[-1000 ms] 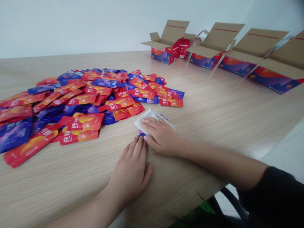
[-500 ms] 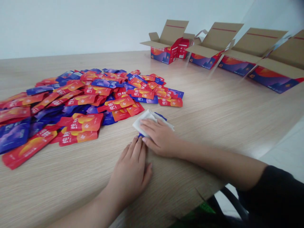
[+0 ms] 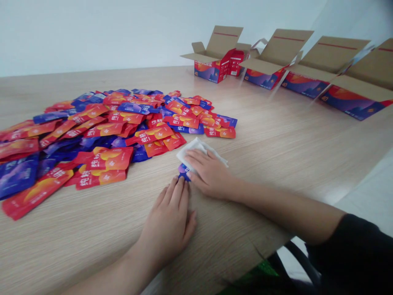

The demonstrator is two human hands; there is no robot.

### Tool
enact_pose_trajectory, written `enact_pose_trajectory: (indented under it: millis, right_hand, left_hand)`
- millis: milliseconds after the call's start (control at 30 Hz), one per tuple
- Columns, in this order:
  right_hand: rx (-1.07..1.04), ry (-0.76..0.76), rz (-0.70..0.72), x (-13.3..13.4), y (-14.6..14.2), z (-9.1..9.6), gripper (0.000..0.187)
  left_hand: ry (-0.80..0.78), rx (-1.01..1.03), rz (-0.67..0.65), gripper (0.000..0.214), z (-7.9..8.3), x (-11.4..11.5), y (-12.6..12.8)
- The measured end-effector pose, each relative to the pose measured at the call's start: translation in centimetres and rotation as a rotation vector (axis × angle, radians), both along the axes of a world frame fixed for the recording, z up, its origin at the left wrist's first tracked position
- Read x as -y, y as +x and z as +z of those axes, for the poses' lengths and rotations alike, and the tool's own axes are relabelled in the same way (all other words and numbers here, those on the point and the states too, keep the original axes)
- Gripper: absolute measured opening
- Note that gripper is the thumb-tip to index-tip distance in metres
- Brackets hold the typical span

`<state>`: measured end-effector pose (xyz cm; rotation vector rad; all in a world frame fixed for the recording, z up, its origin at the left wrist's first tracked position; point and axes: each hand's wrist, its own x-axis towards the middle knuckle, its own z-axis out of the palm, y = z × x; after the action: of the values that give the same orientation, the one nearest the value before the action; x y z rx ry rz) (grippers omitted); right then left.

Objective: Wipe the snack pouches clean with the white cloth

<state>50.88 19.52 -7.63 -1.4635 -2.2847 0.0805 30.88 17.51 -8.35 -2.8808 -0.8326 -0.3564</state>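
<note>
Two bare hands sit close together near the front of a pale wood-grain counter [image 3: 264,164]. The right hand [image 3: 209,176], reaching in from the right out of a dark sleeve [image 3: 346,250], lies palm down on a crumpled white wipe [image 3: 196,149], its fingers [image 3: 198,157] pressed together and flat, pinching nothing. Beneath the wipe's lower left edge, a small blue and purple sachet [image 3: 184,172] shows only a corner; the rest is hidden. The left hand [image 3: 167,223] lies flat on the counter just below, its fingers [image 3: 178,194] close together and pointing up, the tips touching the sachet's lower edge without gripping it. Just left of the wipe spreads a large, loose heap of glossy red-orange and blue-purple sachets [image 3: 107,129], overlapping one another and printed with bold white Chinese characters. Along the far right of the counter stands a row of four open cardboard cartons [image 3: 278,51], flaps raised, their printed sides in orange, blue and purple showing the number 40. Small red boxes [image 3: 236,63] stand between the first two cartons.
</note>
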Motion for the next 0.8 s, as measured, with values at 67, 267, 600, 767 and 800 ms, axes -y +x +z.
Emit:
enact_pose_trajectory:
  millis: [67,267,600,767,800]
  right_hand:
    - [-0.003,-0.022,0.132,0.9,-1.1,0.3,0.05]
    - [-0.078,-0.063,0.011,-0.8,1.5,0.5,0.045]
    - [-0.019,-0.001,0.078,0.4,-0.7,0.1,0.049]
    - [-0.069,-0.054,0.135,0.0,0.3,0.5,0.045]
    - [-0.079,-0.051,0.081,-0.4,1.0,0.4,0.044]
  left_hand:
    - [-0.009,-0.002,0.003,0.051,0.1,0.0,0.0]
    - [-0.023,-0.008,0.004,0.056,0.1,0.0,-0.1]
    - [0.027,-0.006,-0.002,0.053,0.2,0.0,0.0]
    - [0.004,-0.003,-0.006,0.055,0.0,-0.1,-0.1]
    - [0.005,-0.003,-0.005,0.056,0.0,-0.1,-0.1]
